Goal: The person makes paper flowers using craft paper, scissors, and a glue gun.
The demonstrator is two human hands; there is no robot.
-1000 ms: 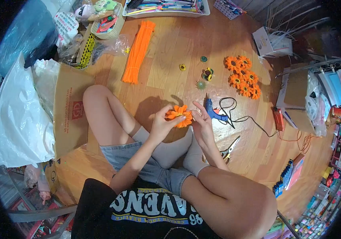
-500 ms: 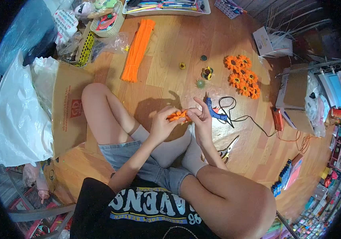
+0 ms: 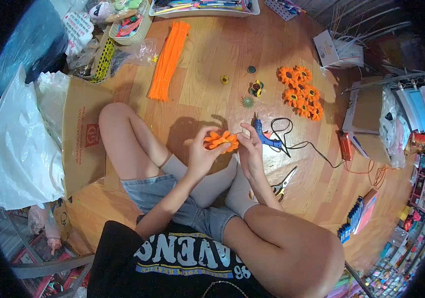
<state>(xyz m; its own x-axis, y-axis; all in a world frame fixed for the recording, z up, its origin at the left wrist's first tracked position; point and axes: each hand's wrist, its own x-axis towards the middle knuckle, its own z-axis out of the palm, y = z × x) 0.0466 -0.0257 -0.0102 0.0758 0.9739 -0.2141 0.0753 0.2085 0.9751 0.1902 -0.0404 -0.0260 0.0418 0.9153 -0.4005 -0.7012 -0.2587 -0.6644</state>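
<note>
We are sitting on the wooden floor with legs folded, holding an orange flower over our feet; the clock is centring on this flower, with 12 pointing straight ahead. Our left hand is closing on the flower's near edge and 9 o'clock side, the thumb pressing over the petals. Our right hand is standing at the 3 o'clock edge, fingers partly bent; we cannot tell whether it is gripping a petal or only touching.

The blue glue gun is lying at 3 o'clock, just beyond the right hand, its black cord looping and running out near a red box. Scissors are lying at 4 o'clock, partly hidden by the right arm. At 2 o'clock, more flowers are clustering together. A spiky green piece, a dark-and-yellow piece and a green disc are lining up at 1 o'clock, while a small yellow piece is lying at 12. An orange bundle is stretching out at 11, and a carton is standing at 9.
</note>
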